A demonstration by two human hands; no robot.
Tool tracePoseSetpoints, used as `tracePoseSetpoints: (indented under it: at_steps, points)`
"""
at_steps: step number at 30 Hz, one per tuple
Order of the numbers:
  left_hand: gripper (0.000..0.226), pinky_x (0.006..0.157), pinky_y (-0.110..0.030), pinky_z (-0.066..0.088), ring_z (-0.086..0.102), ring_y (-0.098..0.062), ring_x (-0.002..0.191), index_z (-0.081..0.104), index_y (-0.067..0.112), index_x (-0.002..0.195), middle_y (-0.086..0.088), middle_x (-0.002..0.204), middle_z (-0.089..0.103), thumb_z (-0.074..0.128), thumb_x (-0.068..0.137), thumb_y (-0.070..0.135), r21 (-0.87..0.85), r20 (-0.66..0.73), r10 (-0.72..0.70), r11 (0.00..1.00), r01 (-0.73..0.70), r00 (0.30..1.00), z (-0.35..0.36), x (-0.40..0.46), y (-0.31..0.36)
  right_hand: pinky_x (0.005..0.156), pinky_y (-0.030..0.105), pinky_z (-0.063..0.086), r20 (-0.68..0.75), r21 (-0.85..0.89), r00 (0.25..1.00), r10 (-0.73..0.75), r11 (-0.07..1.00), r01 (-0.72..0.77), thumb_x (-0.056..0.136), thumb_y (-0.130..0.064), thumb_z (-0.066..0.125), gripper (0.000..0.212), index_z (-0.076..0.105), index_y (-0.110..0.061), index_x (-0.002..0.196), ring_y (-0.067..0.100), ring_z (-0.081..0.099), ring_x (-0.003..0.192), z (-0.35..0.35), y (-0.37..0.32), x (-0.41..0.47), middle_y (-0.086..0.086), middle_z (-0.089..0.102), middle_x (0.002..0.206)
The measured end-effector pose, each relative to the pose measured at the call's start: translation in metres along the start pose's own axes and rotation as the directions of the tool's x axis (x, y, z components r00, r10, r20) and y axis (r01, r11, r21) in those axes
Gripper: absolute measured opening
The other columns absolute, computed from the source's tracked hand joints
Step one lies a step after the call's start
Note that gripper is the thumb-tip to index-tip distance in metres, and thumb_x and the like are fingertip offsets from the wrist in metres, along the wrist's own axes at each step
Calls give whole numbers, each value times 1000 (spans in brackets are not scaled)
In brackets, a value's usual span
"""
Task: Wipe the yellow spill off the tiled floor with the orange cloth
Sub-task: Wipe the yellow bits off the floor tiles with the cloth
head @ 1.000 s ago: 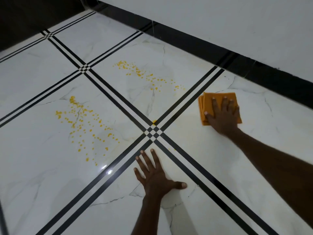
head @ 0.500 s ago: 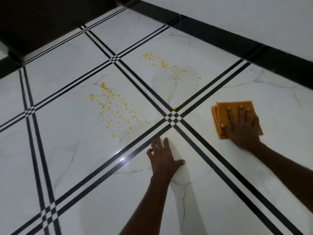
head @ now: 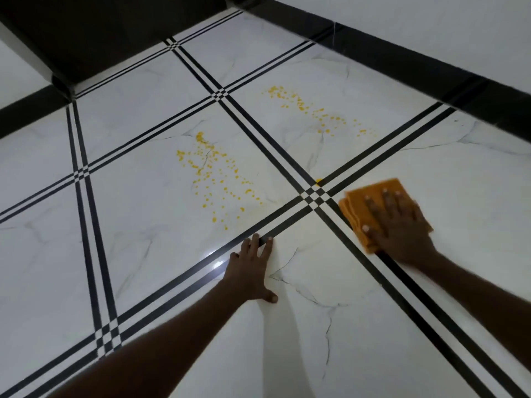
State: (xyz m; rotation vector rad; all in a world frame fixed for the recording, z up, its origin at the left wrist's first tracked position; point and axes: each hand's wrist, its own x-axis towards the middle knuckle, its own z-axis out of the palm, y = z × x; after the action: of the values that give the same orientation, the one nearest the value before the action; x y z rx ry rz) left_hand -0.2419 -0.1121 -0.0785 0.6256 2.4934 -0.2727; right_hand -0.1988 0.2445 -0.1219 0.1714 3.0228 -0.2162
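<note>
A folded orange cloth lies flat on the white tiled floor, just right of a crossing of black lines. My right hand presses down on it with fingers spread. Yellow spill droplets are scattered in two patches: one patch of yellow spill on the tile left of the crossing, another yellow spill patch on the far tile. A single yellow drop sits at the crossing, close to the cloth's far corner. My left hand rests flat on the floor, fingers apart, holding nothing.
A white wall with a black skirting runs along the far right. A dark opening lies at the far left. Black double lines divide the marble-look tiles.
My right hand has slid the cloth nearer and leftward, towards the line crossing. The camera view has shifted left, and my left hand stays planted on the floor.
</note>
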Motion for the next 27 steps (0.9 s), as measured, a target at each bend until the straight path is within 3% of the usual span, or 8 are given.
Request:
tracePoseSetpoints:
  at_steps: [4,7,10,12,16,21,23,27]
  points:
    - [123,120,-50,29,12,-30,155,-2,19,162,-10,169,0,77,77,58,-115,187,66,992,-44,980,-22,-1,-23,114,74,25,-20,-4,995,99,995,-99,92,-71,9,91,28,-14,160,55,28,147,3,-34,79,32,27,162]
    - [116,124,-41,23,13,-27,156,-2,20,163,-8,170,2,72,83,60,-161,342,113,985,-60,933,-48,-10,-38,107,72,38,-144,-60,985,-95,994,87,103,-62,20,76,35,-10,156,56,38,141,32,-100,65,33,38,156]
    - [116,123,-43,17,2,-28,157,-2,27,163,-9,170,-4,73,81,60,-174,269,93,984,-47,959,-50,-24,-53,122,67,15,-6,-26,919,-394,919,393,101,-67,22,79,8,-22,164,45,4,156,30,-143,17,22,7,170]
    - [124,124,-47,18,-3,-28,157,-4,28,162,-9,170,-8,73,75,68,-154,137,59,987,-37,989,-23,-29,-55,126,60,5,47,-54,883,-467,882,469,100,-70,22,79,3,-28,164,37,-5,158,27,-127,10,14,-2,172]
    - [140,123,-51,11,-18,-30,156,-24,28,157,-9,159,-38,64,64,85,-111,-10,-23,994,21,1000,37,-36,-48,109,65,38,-30,-76,983,-184,981,181,103,-65,19,75,36,-17,158,48,35,147,22,-54,51,24,33,163]
    - [141,124,-54,10,-21,-33,155,-27,26,156,-9,155,-43,68,67,79,-89,-48,-16,996,12,999,42,-34,-45,108,71,33,-121,-2,989,86,996,-86,94,-64,35,80,39,-14,156,57,43,137,13,-76,111,34,41,152]
    - [141,123,-55,12,-20,-35,155,-27,25,156,-13,160,-38,70,68,77,-77,-36,-27,997,25,999,40,-34,-44,106,67,39,-252,-97,965,-69,994,46,98,-55,41,69,43,-11,151,53,52,131,25,-125,104,34,45,147]
    - [140,123,-55,9,-24,-35,153,-31,27,154,-12,160,-40,72,71,73,-98,-16,-22,995,21,1000,37,-36,-45,124,64,7,12,-59,920,-392,918,392,98,-71,25,80,5,-31,164,42,2,157,34,-163,26,18,3,171]
